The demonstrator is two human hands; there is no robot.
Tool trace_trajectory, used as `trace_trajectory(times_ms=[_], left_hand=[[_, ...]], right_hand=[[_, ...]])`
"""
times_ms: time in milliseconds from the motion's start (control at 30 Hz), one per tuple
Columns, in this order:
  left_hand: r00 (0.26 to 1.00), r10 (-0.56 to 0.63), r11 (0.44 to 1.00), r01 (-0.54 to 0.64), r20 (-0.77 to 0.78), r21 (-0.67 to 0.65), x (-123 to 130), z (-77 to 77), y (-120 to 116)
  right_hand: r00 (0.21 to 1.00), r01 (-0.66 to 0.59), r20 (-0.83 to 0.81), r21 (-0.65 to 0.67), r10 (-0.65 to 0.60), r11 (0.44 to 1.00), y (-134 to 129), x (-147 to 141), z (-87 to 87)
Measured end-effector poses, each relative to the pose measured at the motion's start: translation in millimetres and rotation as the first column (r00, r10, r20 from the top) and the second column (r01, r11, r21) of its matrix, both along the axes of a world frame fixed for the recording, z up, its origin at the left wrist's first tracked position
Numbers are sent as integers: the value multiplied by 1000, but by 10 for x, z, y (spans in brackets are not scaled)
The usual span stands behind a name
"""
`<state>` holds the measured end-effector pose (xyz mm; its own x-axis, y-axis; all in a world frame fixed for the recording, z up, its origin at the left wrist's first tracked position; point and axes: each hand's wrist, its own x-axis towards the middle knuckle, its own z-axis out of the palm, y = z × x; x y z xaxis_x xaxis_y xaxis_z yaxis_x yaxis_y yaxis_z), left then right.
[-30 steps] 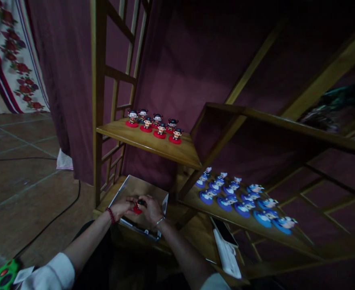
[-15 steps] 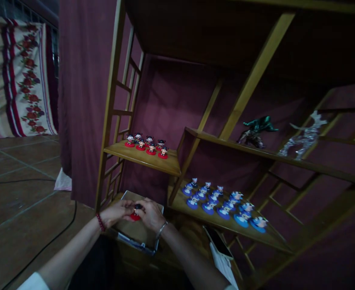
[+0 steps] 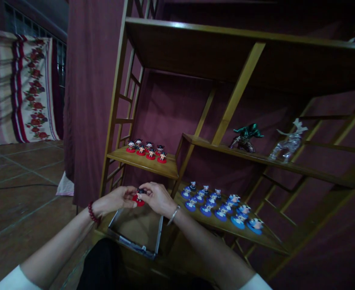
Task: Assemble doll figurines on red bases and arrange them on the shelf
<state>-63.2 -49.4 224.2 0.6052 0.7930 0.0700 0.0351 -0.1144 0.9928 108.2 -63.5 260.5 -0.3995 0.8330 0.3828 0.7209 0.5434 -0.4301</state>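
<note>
A small black-haired figurine on a red round base (image 3: 139, 198) is held between both hands above an open box (image 3: 135, 227). My left hand (image 3: 117, 200), with a red bead bracelet at the wrist, pinches the base from the left. My right hand (image 3: 159, 198), wearing a silver bangle, has its thumb and fingers closed on the head and upper body. Several similar red-based figurines (image 3: 150, 154) stand upright on the small upper-left shelf (image 3: 144, 164), just above the hands.
Several blue- and purple-based figurines (image 3: 221, 212) stand in rows on the lower right shelf. Above them are a green figure (image 3: 246, 137) and a clear deer figure (image 3: 288, 143) on another shelf (image 3: 316, 174). Wooden posts divide the rack; a purple curtain (image 3: 88, 100) hangs left.
Both hands have lifted the figurine up from low over the box towards the upper-left shelf. The view has shifted, showing more of the rack's top.
</note>
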Motion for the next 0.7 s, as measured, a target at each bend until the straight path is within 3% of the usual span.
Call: trace_trajectory(times_ms=[200,367,700], left_hand=[[1000,15,998,-16,10,54,-34,242,-8],[998,27,998,-29,48,49,-36,415,-9],[998,60,978,-64,28,200,-14,598,32]], right_hand=[[999,-38,-16,-18,38,999,-30,-2,267],[991,-74,-120,-124,59,989,11,44,439],[962,-121,-263,-178,71,976,71,119,631]])
